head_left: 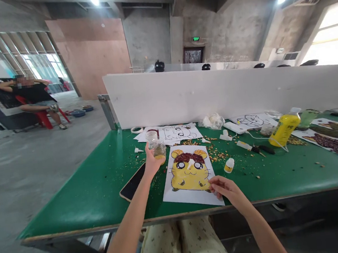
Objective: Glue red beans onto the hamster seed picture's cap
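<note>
My left hand (152,161) is wrapped around a clear plastic cup (159,147) with some yellow stuff at its bottom, beside the upper left edge of a paper sheet. That sheet carries a hamster picture (189,172), its body filled with yellow and its head top with dark red bits. At the picture's lower right edge, my right hand (224,188) has thumb and fingertips pinched together over the paper; what they hold, if anything, is too small to name. A small glue bottle (229,165) stands above this hand. Under my left forearm lies a dark phone (134,183).
Loose grains (217,152) are scattered over the green table (83,200). Behind lie line drawings (177,133), a plastic bag (212,121) and a white partition (190,96). Right stand a yellow drink bottle (284,127) and seed pictures (337,147). A person (34,94) sits far left.
</note>
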Tool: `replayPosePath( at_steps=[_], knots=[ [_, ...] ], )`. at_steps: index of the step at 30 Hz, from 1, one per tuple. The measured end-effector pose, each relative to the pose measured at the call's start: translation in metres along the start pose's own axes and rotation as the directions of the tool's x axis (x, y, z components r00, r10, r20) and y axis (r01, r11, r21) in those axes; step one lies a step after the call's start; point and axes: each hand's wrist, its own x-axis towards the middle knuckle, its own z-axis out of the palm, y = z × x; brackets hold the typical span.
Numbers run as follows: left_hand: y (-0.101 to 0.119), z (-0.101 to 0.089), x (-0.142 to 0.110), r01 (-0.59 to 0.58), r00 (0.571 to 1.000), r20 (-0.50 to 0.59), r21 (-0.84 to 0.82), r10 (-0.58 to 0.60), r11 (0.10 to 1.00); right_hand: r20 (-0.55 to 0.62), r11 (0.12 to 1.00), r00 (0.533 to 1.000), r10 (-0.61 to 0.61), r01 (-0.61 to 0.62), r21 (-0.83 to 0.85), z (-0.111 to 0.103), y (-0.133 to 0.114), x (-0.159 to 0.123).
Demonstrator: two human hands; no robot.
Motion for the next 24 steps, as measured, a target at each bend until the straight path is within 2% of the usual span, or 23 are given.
replayPosePath(
  at_steps=[3, 4, 6, 8, 9, 10, 13, 18, 21, 24],
  knots=[
    [-0.009, 0.006, -0.003, -0.111, 0.994, 0.007, 0.021, 0.111, 0.994, 0.079, 1.0, 0.997, 0.006, -0.006, -0.006, 0.018, -0.025, 0.013],
    [-0.01, 0.007, -0.005, -0.157, 0.988, 0.002, 0.04, 0.157, 0.987, 0.115, 0.998, 0.993, -0.033, 0.039, -0.05, 0.028, -0.036, 0.02],
    [-0.008, 0.008, -0.01, -0.255, 0.966, -0.007, 0.096, 0.257, 0.962, 0.157, 0.956, 0.969, -0.191, 0.22, -0.194, 0.049, -0.061, 0.039],
    [-0.006, 0.008, -0.016, -0.353, 0.933, -0.005, 0.164, 0.359, 0.921, 0.173, 0.827, 0.939, -0.297, 0.343, -0.446, 0.07, -0.084, 0.062],
    [-0.004, 0.007, -0.018, -0.397, 0.914, -0.001, 0.199, 0.406, 0.896, 0.203, 0.714, 0.932, -0.301, 0.361, -0.6, 0.079, -0.094, 0.074],
    [-0.003, 0.007, -0.02, -0.437, 0.894, 0.002, 0.234, 0.449, 0.869, 0.26, 0.563, 0.929, -0.264, 0.367, -0.741, 0.088, -0.102, 0.086],
    [-0.003, 0.005, -0.021, -0.526, 0.832, 0.008, 0.329, 0.555, 0.784, 0.357, 0.417, 0.917, -0.176, 0.398, -0.817, 0.106, -0.114, 0.115],
    [-0.006, 0.002, -0.019, -0.599, 0.754, 0.024, 0.435, 0.656, 0.672, 0.438, 0.247, 0.898, -0.022, 0.43, -0.868, 0.121, -0.11, 0.14],
    [-0.006, 0.002, -0.019, -0.616, 0.739, 0.055, 0.46, 0.672, 0.64, 0.447, 0.187, 0.894, 0.028, 0.434, -0.881, 0.123, -0.104, 0.144],
    [-0.004, 0.004, -0.02, -0.619, 0.744, 0.095, 0.471, 0.662, 0.628, 0.464, 0.183, 0.884, 0.052, 0.448, -0.875, 0.12, -0.099, 0.149]
  ],
)
